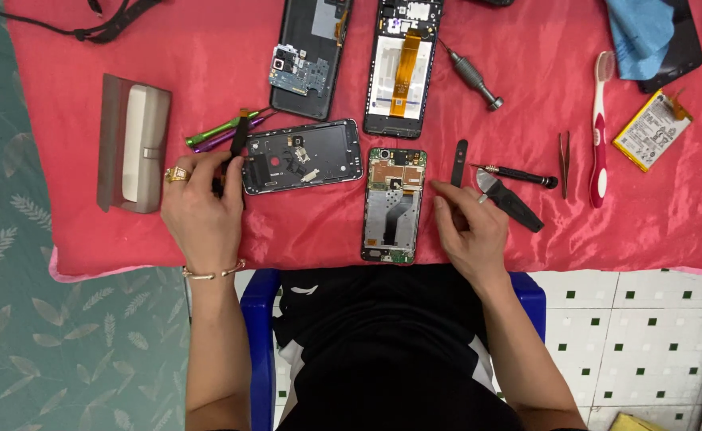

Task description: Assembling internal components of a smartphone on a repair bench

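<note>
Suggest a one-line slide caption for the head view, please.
Left hand grips a black tool beside a phone back cover; right hand rests by an opened phone on red cloth.

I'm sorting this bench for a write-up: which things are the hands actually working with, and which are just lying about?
In hand:
left hand holding a thin black tool
black phone back housing beside it
right hand next to the opened phone frame with green circuit board

Lying about:
red-and-white toothbrush
yellow-edged flat battery
metal tweezers
blue cloth
grey flip case
</note>
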